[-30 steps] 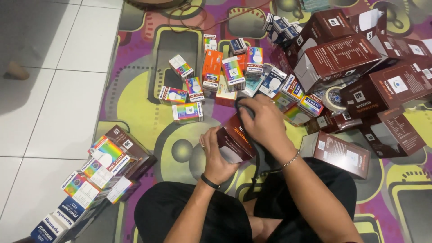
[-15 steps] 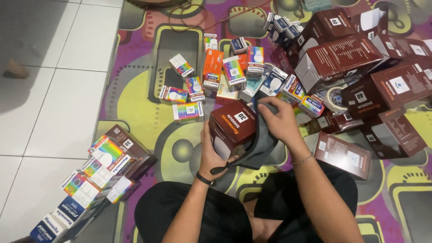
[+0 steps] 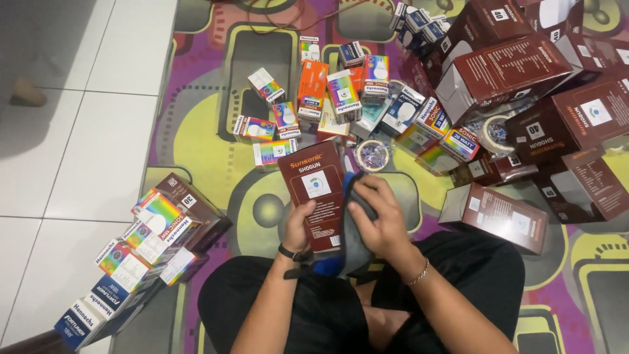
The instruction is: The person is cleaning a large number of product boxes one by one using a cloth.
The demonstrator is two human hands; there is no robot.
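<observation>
1. Sitting on a patterned carpet (image 3: 196,131), knees in black.
2. Left hand (image 3: 298,229) gripping a tall dark red box (image 3: 314,193) from its left edge, fingers wrapped around it, box upright above the lap.
3. Right hand (image 3: 379,219) pressing a grey cloth (image 3: 354,242) against the box's right side, fingers curled on the cloth.
4. Just beyond the box: a roll of tape (image 3: 372,155).
5. Further out: small rainbow-coloured boxes (image 3: 341,95) scattered; big dark red boxes (image 3: 504,72) heaped on the right.
6. At left: stack of small boxes (image 3: 141,255) beside white floor tiles (image 3: 78,131).
</observation>
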